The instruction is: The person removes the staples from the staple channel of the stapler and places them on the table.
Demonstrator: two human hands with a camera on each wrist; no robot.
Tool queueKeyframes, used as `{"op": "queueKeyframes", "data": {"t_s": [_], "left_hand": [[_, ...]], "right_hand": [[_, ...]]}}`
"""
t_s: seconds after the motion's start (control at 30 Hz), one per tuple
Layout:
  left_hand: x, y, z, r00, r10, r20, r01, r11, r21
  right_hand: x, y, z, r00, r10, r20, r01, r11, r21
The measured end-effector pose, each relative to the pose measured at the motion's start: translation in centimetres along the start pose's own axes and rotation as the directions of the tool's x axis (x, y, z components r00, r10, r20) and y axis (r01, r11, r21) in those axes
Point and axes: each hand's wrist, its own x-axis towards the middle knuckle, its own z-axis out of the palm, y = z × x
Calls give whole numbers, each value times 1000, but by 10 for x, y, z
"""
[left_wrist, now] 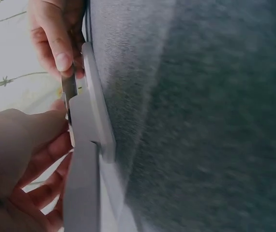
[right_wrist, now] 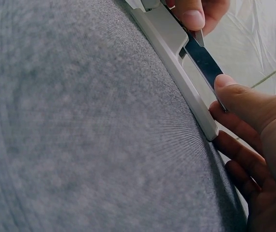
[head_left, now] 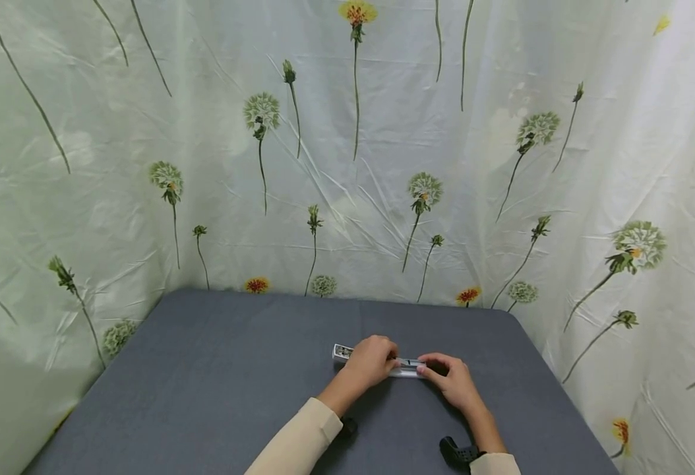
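Head view, stapler (head_left: pixel 405 373): pale, on the counter (head_left: pixel 235 369), long axis left to right, left end slightly farther off.
Metal strip (right_wrist: pixel 206 60): over the stapler's right part, nearly along its axis, outer end apart from the base (right_wrist: pixel 196 104).
Right hand (head_left: pixel 455 379): at the stapler's right end, nearer the strip's tip; fingers pinch that tip, thumb on top.
Left hand (head_left: pixel 372 359): across the stapler's middle; fingers pinch a small silver piece (right_wrist: pixel 200 38) beside the strip, its kind unclear.
Curtain (head_left: pixel 217 165): flowered, beyond the stapler.
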Motion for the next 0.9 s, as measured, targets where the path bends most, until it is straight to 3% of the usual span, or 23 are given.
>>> {"op": "queueKeyframes", "data": {"t_s": [0.17, 0.53, 0.9], "left_hand": [[-8, -6, -1, 1000, 5, -16, -6, 998, -59], [-19, -19, -15, 999, -21, -50, 17, 997, -81], [-43, -45, -42, 993, -74, -88, 57, 983, -176]], "right_hand": [[-2, -1, 2, 1000, -4, 6, 4, 1000, 8], [3, -1, -4, 1000, -15, 19, 15, 1000, -23], [3, 0, -5, 999, -12, 42, 13, 999, -44]]}}
